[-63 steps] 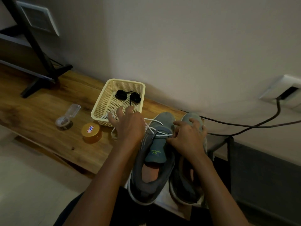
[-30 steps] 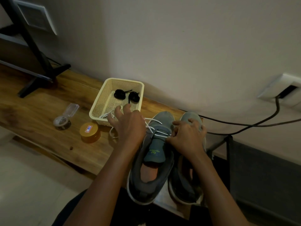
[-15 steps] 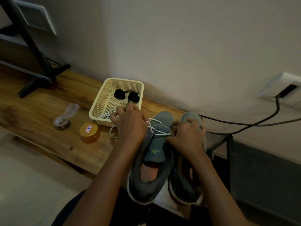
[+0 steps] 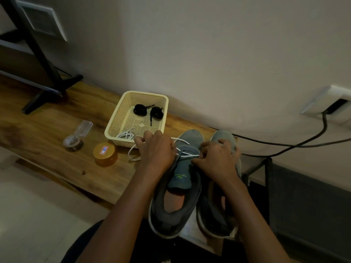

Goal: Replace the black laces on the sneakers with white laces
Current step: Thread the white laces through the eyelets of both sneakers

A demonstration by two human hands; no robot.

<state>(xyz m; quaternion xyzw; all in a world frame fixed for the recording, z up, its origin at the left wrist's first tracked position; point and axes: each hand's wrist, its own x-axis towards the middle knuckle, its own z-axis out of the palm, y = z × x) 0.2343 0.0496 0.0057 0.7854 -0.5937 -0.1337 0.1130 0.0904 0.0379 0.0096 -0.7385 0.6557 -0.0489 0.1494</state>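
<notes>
Left hand point(image 4: 155, 149): fingers curled down, gripping the white lace point(image 4: 187, 153) at the left edge of the left sneaker's point(image 4: 176, 205) eyelets. Right hand point(image 4: 216, 158): thumb and fingers pinched together on the same lace at the opposite edge, with the hand lying over the right sneaker point(image 4: 223, 136). Between the hands the lace crosses the tongue in a few short white runs. One loose end lies on the toe just beyond the left hand, and another loops onto the worktop point(image 4: 47, 126) to that hand's left. Both sneakers are grey and stand side by side, toes towards the wall, heels towards the person. Just beyond the left hand and slightly to its left is a cream mesh basket point(image 4: 114, 128), its near wall close to the knuckles. Inside it, two coiled black laces point(image 4: 139, 109) lie at the far end and a spare white lace point(image 4: 125, 134) is bundled at the near corner. Further left of the left hand is a round gold tin point(image 4: 105, 153), then a tape roll point(image 4: 73, 143) and a clear plastic case point(image 4: 84, 128). To the right of the right hand, a dark cable point(image 4: 284, 149) runs to a wall socket point(image 4: 332, 103).
</notes>
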